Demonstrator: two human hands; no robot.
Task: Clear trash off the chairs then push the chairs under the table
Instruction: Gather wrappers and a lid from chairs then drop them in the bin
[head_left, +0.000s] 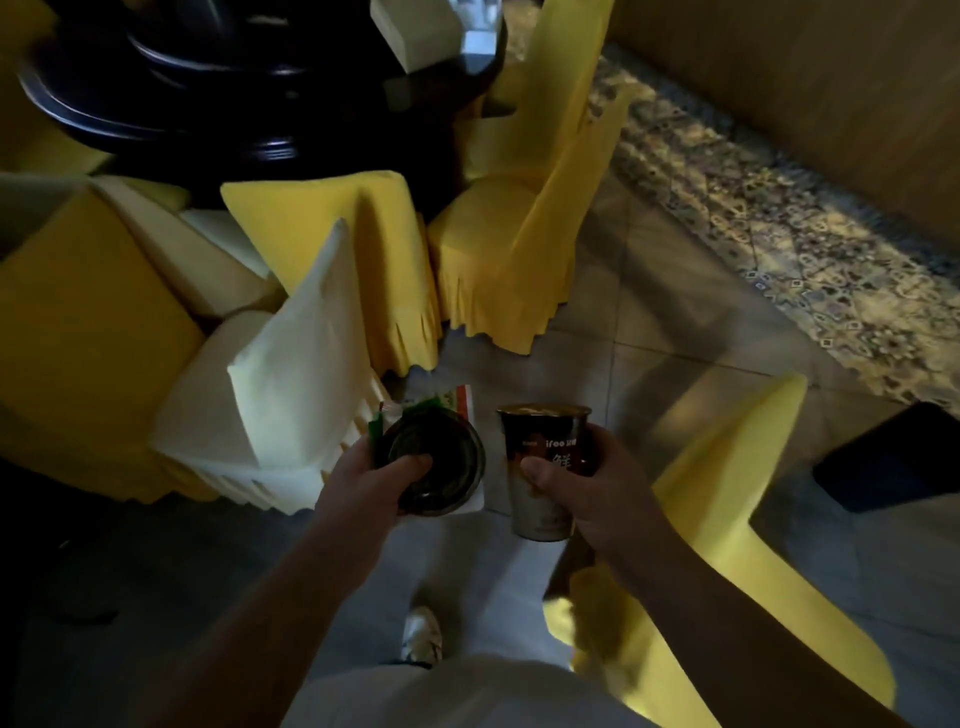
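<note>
While both our hands are full, we judge the step to be carrying the trash away level before touching any chair: our left hand curls its fingers round a dark round can plus a crinkly green-and-white wrapper, thumb pressed on its rim. Our right hand wraps a glossy tapered paper cup, held upright. Yellow cloth-draped chairs stand at twelve o'clock beside the dark round table, another yellow chair at four.

The paper cup reads "ifoo" above a Chinese character.
</note>
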